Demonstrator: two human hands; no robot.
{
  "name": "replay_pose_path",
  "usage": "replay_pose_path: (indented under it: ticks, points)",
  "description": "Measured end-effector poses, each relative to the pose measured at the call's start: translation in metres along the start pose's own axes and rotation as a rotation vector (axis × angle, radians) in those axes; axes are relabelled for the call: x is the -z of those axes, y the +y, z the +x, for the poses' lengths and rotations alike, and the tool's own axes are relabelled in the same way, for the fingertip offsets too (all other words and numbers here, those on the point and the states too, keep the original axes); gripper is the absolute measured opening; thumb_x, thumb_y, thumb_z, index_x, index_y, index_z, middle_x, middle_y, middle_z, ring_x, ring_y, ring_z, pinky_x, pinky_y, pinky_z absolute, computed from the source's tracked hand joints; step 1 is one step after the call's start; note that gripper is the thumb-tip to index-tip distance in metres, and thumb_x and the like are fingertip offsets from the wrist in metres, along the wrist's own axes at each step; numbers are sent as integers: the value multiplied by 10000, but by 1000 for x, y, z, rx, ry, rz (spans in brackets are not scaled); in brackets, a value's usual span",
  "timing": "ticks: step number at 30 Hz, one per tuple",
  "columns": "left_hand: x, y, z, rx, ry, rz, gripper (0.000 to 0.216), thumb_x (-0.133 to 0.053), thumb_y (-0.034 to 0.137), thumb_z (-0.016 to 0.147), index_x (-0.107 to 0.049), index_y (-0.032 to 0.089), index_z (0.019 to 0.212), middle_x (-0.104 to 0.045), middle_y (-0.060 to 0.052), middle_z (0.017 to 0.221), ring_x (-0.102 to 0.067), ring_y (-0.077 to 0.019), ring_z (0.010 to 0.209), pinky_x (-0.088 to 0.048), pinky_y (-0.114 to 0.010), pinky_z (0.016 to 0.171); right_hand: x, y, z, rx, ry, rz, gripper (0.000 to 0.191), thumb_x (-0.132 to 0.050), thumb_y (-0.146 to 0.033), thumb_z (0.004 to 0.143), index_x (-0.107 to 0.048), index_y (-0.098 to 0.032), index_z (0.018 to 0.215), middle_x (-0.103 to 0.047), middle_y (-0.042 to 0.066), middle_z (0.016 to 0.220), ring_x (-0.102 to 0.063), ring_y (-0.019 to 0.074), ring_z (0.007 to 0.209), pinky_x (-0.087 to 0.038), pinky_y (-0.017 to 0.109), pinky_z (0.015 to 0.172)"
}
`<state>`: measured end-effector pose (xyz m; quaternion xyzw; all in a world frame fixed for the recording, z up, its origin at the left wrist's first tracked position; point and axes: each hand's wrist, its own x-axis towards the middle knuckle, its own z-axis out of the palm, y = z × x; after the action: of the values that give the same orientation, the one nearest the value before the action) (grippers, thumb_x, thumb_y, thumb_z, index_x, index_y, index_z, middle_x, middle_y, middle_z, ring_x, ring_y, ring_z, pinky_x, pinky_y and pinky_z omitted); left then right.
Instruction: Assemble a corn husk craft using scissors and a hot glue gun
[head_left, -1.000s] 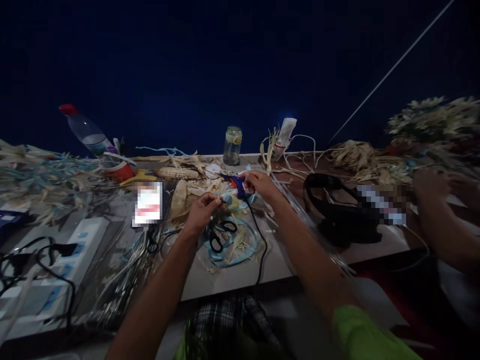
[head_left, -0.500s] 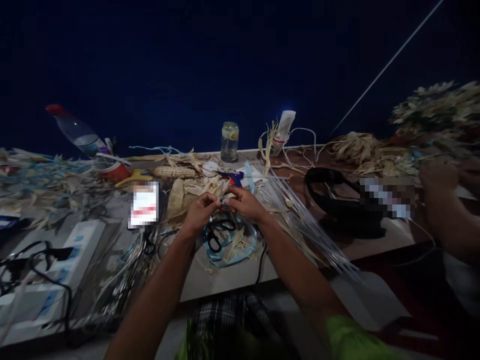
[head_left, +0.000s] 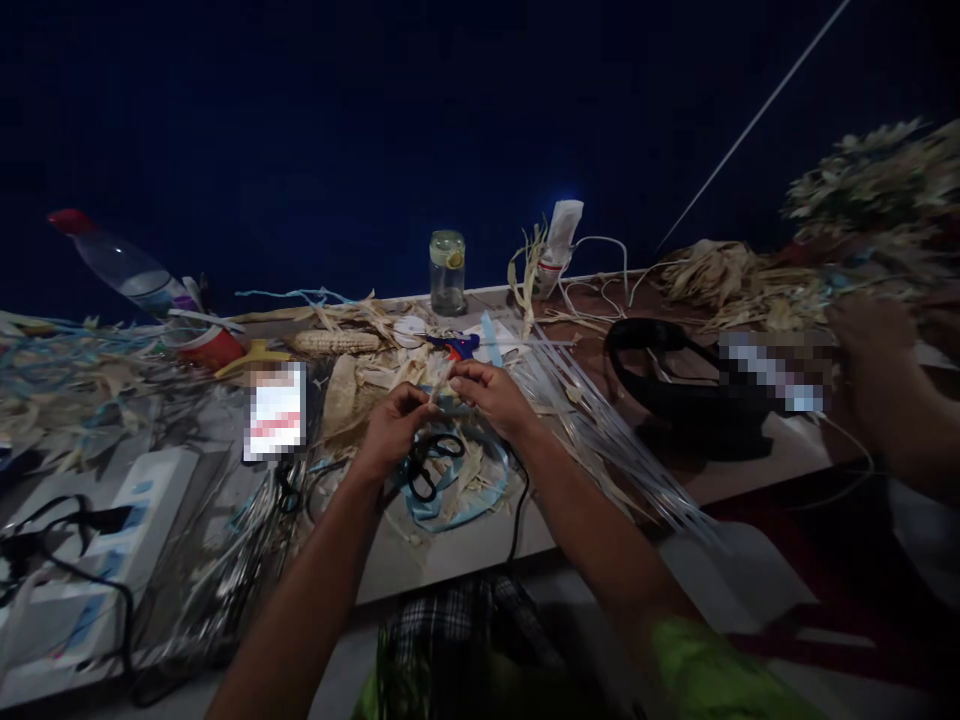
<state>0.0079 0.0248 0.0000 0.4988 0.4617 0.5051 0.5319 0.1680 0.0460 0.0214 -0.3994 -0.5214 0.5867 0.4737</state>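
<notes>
My left hand (head_left: 391, 425) and my right hand (head_left: 491, 395) meet over the middle of the table, both pinched on a thin pale strip of corn husk (head_left: 441, 383) held between them. Black-handled scissors (head_left: 429, 466) lie just below my hands on a loop of light blue ribbon (head_left: 465, 505). A blue and orange glue gun (head_left: 454, 346) lies on the table right behind my hands, its black cord (head_left: 517, 510) running down past my right wrist and over the front edge.
A corn cob (head_left: 335, 342), dried husks and a glass jar (head_left: 448, 272) sit at the back. A tilted plastic bottle (head_left: 124, 268) and a white power strip (head_left: 127, 530) are at the left. Clear sticks (head_left: 607, 440) and a black headband-like object (head_left: 675, 390) lie right. Another person's hands (head_left: 877, 370) work at far right.
My right hand has let go of the glue gun and come down to join the left hand on the husk strip. The glue gun now lies on the table.
</notes>
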Motion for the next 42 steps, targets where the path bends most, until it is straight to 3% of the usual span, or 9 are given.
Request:
replay_pose_path:
  ticks: [4,12,19,24,28,33,36,40,42]
  points:
    - [1,-5,1,-93,24,159,160,-681,248,623,-550,163,658,-540,32,612,-477,-90,564,-367,-215,545,-2,-3,0,-49,33,34,259,-624,-351,640,-601,-125,766,-490,-49,593,-387,54,525,-326,206,533]
    - [-2,-3,-2,-138,32,274,88,-650,220,644,-581,166,640,-549,16,630,-484,-111,613,-380,-228,586,-1,-1,1,4,34,5,167,-590,-300,645,-573,-135,664,-504,-43,605,-370,52,528,-279,205,519]
    - [-1,-4,-2,-139,25,295,75,-612,232,681,-574,169,668,-543,17,653,-487,-105,594,-387,-224,562,0,-1,2,36,61,99,148,-652,-255,593,-565,-146,643,-490,-59,573,-362,46,510,-283,203,518]
    - [0,-3,-2,-187,65,384,50,-584,223,698,-599,176,698,-573,11,675,-521,-124,644,-409,-251,618,3,-3,0,-16,93,269,201,-656,-330,626,-549,-160,640,-487,-50,570,-362,44,482,-279,203,483]
    - [1,-3,0,-177,146,335,45,-575,219,708,-600,182,707,-585,15,683,-530,-116,645,-410,-242,625,11,-8,2,54,160,351,217,-632,-364,658,-576,-158,695,-533,-27,660,-377,33,474,-305,204,480]
    - [3,-3,2,-198,191,230,50,-592,235,717,-606,188,721,-598,16,642,-550,-114,636,-420,-240,649,20,-9,3,65,196,196,264,-607,-340,684,-596,-165,881,-490,-50,607,-344,32,455,-275,182,439]
    - [4,-1,3,-175,184,156,99,-612,277,710,-603,178,713,-610,8,633,-558,-115,621,-426,-246,650,17,-6,1,27,131,-18,334,-569,-353,714,-584,-161,987,-526,-34,653,-347,35,462,-283,171,432]
    - [6,2,2,-206,121,122,168,-624,334,705,-614,168,730,-626,-3,649,-579,-125,649,-435,-259,687,2,2,1,61,-163,-242,612,-656,-274,620,-477,-218,1203,-562,22,1062,-404,22,530,-364,168,502]
    - [6,5,2,-223,119,112,179,-631,344,702,-611,168,735,-634,-4,656,-588,-128,653,-439,-264,700,-2,5,3,83,-241,-314,467,-634,-285,645,-562,-170,1093,-590,26,979,-449,47,576,-383,178,538]
